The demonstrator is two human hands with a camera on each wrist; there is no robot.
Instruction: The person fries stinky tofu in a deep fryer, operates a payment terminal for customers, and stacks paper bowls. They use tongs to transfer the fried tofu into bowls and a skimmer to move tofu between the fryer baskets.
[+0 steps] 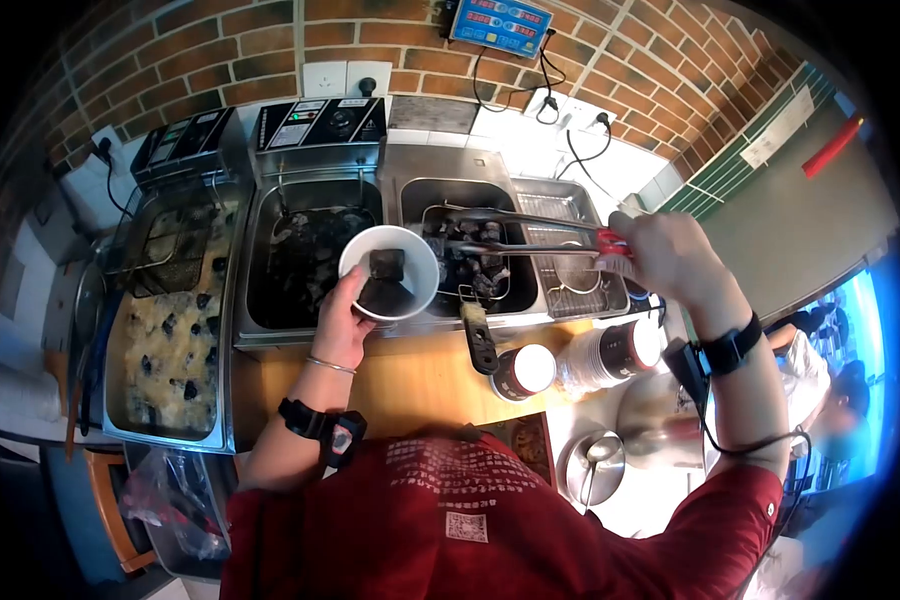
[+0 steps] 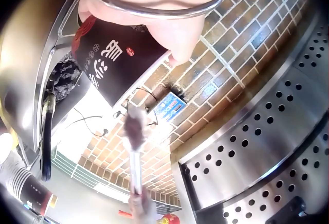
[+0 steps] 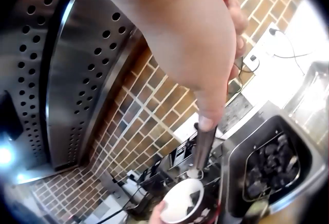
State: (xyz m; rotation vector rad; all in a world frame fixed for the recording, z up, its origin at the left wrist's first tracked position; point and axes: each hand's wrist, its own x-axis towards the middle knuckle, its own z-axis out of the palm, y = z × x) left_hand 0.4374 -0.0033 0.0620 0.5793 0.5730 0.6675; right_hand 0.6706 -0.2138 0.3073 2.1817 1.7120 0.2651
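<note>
Already, some black pieces (image 1: 387, 265) lie in the paper cup (image 1: 423, 268), which the left hand (image 1: 342, 328) grips; the right hand (image 1: 675, 255) grips metal tongs (image 1: 555, 249), and many similar chunks (image 1: 490, 281) remain in the fryer basket (image 1: 481, 345).

The head view looks from above, forward and down, standing back far enough to take in the fryers (image 1: 270, 331) and the wall (image 1: 260, 62). The left wrist view sits close against the left hand (image 1: 342, 325), which crowds its top edge; it faces rightward along the wall, tipped sideways so the hood (image 2: 288, 116) stands at right. The right wrist view, just as near the right hand (image 3: 193, 49), faces leftward, tipped the other way, with the hood at left. All three share the cup (image 1: 422, 265) and wall; only the wrist views share the hood
</note>
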